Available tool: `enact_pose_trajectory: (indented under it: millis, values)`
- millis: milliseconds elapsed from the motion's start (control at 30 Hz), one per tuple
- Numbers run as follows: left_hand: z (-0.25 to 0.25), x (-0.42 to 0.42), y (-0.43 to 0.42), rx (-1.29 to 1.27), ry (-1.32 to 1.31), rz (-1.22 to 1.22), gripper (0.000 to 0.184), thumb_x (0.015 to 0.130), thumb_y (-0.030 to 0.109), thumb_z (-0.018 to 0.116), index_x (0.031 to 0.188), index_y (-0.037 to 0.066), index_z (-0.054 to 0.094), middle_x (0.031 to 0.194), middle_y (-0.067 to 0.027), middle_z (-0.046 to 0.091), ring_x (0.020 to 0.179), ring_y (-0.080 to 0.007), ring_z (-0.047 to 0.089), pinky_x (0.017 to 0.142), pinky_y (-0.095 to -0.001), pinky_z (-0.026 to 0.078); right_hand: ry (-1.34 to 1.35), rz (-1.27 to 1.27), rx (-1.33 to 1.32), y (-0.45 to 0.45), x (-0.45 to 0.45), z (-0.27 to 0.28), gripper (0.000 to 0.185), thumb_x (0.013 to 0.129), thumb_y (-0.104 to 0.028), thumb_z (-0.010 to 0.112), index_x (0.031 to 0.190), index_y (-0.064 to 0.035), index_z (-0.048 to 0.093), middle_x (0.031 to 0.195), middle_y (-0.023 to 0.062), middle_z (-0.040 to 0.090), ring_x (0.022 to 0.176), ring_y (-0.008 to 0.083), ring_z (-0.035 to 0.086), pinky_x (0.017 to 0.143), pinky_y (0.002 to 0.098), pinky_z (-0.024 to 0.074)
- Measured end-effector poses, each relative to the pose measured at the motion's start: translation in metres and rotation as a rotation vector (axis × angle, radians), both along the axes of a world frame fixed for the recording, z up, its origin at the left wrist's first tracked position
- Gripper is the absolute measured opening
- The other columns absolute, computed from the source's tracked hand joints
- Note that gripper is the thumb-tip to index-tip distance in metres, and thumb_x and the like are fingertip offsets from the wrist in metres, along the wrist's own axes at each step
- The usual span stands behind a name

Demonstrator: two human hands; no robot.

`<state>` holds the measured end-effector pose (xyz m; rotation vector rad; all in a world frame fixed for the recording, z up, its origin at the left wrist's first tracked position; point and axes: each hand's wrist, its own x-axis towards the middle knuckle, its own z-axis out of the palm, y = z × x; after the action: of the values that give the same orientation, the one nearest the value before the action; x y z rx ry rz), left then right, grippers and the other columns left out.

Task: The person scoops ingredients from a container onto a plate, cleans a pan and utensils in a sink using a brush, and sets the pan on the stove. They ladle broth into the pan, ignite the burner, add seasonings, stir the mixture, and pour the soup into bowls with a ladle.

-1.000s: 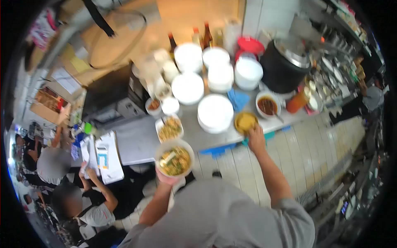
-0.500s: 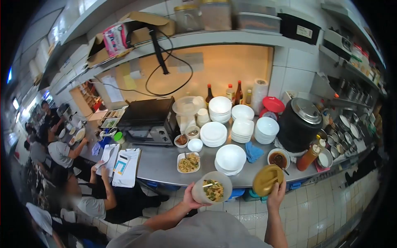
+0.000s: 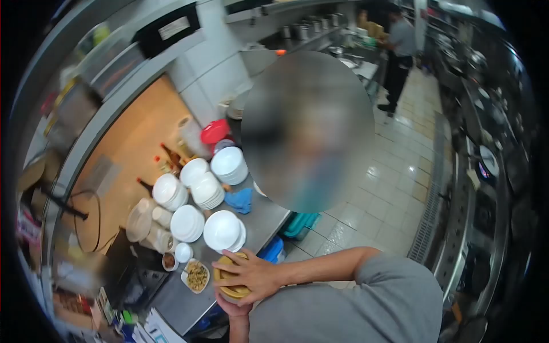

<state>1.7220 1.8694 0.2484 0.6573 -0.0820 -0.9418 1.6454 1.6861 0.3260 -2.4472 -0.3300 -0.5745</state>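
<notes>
My right hand [image 3: 257,276] lies spread over a yellow round lid [image 3: 233,291], fingers curled across its top and rim. The lid sits over the container that my left hand [image 3: 233,308] holds from below and the side; the container's walls and contents are mostly hidden. Just left of the hands, a white square bowl of fried rice [image 3: 196,276] stands on the steel counter [image 3: 174,297]. Directly behind the lid are stacked white bowls [image 3: 222,230].
More white plates and bowls [image 3: 187,223] cover the counter, with a blue cloth [image 3: 239,200] beside them. A large blurred round patch hides the area ahead. Another person [image 3: 399,51] stands farther off on the tiled floor [image 3: 366,211]. A stove line [image 3: 463,228] runs along the right.
My view has swung to the right. The lid, held apart in my right hand before, is now over the container in my left hand, covering the chopped food inside.
</notes>
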Motion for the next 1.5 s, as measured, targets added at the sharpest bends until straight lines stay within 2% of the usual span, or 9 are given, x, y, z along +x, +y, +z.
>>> enact_pose_trajectory:
  millis: [267, 467, 633, 767, 833, 933, 1167, 1300, 1500]
  values:
    - [0.023, 0.071, -0.011, -0.031, -0.253, 0.372, 0.075, 0.091, 0.064, 0.044, 0.152, 0.02, 0.038, 0.152, -0.0096, 0.043, 0.141, -0.0313, 0.04, 0.112, -0.052, 0.037, 0.209, -0.137, 0.331, -0.017, 0.053, 0.071, 0.084, 0.088, -0.059, 0.061, 0.157, -0.0258, 0.027, 0.162, 0.0215, 0.026, 0.142, 0.0537, 0.03, 0.108, 0.0645, 0.0339]
    - [0.154, 0.076, -0.039, -0.227, -0.138, 0.579, 0.081, 0.088, 0.062, 0.058, 0.152, 0.018, 0.038, 0.151, -0.0113, 0.043, 0.14, -0.0358, 0.041, 0.109, -0.064, 0.033, -0.262, 0.096, 0.985, -0.038, 0.028, 0.091, 0.052, 0.101, -0.015, 0.057, 0.148, -0.0043, 0.038, 0.139, 0.0174, 0.051, 0.131, 0.0263, 0.051, 0.1, 0.0378, 0.0492]
    - [0.237, 0.167, -0.015, -0.634, -0.422, 0.459, 0.091, 0.081, 0.049, 0.074, 0.155, 0.016, 0.032, 0.159, -0.0141, 0.035, 0.148, -0.0397, 0.029, 0.115, -0.0744, 0.02, 0.087, -0.422, 0.483, -0.076, -0.005, -0.083, 0.022, 0.094, -0.023, 0.061, 0.09, -0.0034, 0.069, 0.079, 0.0186, 0.066, 0.072, 0.035, 0.064, 0.067, 0.0427, 0.0505]
    - [0.323, 0.25, -0.021, -0.533, -0.936, 0.761, 0.069, 0.089, 0.044, 0.073, 0.143, 0.013, 0.043, 0.141, -0.0084, 0.053, 0.126, -0.0313, 0.055, 0.099, -0.0646, 0.05, 0.586, -0.696, 0.089, -0.106, -0.103, -0.31, 0.042, 0.09, -0.038, 0.057, 0.081, 0.0006, 0.071, 0.086, 0.0235, 0.071, 0.083, 0.0462, 0.067, 0.077, 0.0524, 0.0537]
    - [0.369, 0.267, -0.032, -0.448, -1.002, 1.092, 0.071, 0.087, 0.03, 0.08, 0.137, 0.013, 0.032, 0.132, -0.0067, 0.05, 0.117, -0.0269, 0.057, 0.091, -0.0516, 0.055, 0.889, -0.502, -0.039, -0.12, -0.187, -0.414, 0.052, 0.091, -0.046, 0.059, 0.111, 0.0019, 0.068, 0.112, 0.0291, 0.067, 0.099, 0.0411, 0.068, 0.084, 0.051, 0.0557]
    - [0.423, 0.297, -0.052, -0.395, -1.163, 1.386, 0.083, 0.078, 0.02, 0.089, 0.131, 0.007, 0.026, 0.132, -0.0128, 0.039, 0.116, -0.0235, 0.051, 0.09, -0.041, 0.053, 1.462, -0.639, 0.163, -0.073, -0.226, -0.328, 0.047, 0.091, -0.031, 0.064, 0.128, -0.0018, 0.062, 0.138, 0.0208, 0.057, 0.128, 0.036, 0.054, 0.106, 0.0477, 0.0442]
    - [0.422, 0.384, -0.078, 0.556, -1.548, 1.941, 0.063, 0.066, 0.021, 0.087, 0.106, 0.002, 0.043, 0.116, -0.0208, 0.041, 0.112, -0.0366, 0.042, 0.098, -0.0466, 0.038, 1.355, -0.62, 0.302, -0.091, -0.18, -0.337, 0.045, 0.091, -0.03, 0.063, 0.126, -0.0015, 0.063, 0.131, 0.0207, 0.059, 0.12, 0.0352, 0.057, 0.101, 0.0475, 0.0461]
    - [0.416, 0.37, -0.081, 0.92, -1.647, 1.469, 0.063, 0.08, 0.014, 0.076, 0.137, 0.007, 0.05, 0.161, -0.0306, 0.017, 0.15, -0.0465, 0.015, 0.122, -0.0541, 0.019, 1.298, -0.549, 0.328, -0.103, -0.126, -0.334, 0.044, 0.091, -0.03, 0.062, 0.125, -0.0014, 0.063, 0.127, 0.0206, 0.061, 0.116, 0.0348, 0.058, 0.098, 0.0473, 0.0472]
    - [0.431, 0.368, -0.066, 1.45, -1.586, 0.975, 0.072, 0.091, 0.027, 0.06, 0.156, 0.012, 0.033, 0.166, -0.0239, 0.007, 0.154, -0.0415, 0.004, 0.124, -0.0523, 0.011, 1.279, -0.452, 0.321, -0.107, -0.079, -0.332, 0.042, 0.091, -0.029, 0.061, 0.123, -0.0012, 0.064, 0.122, 0.0205, 0.063, 0.11, 0.0341, 0.061, 0.093, 0.0471, 0.0489]
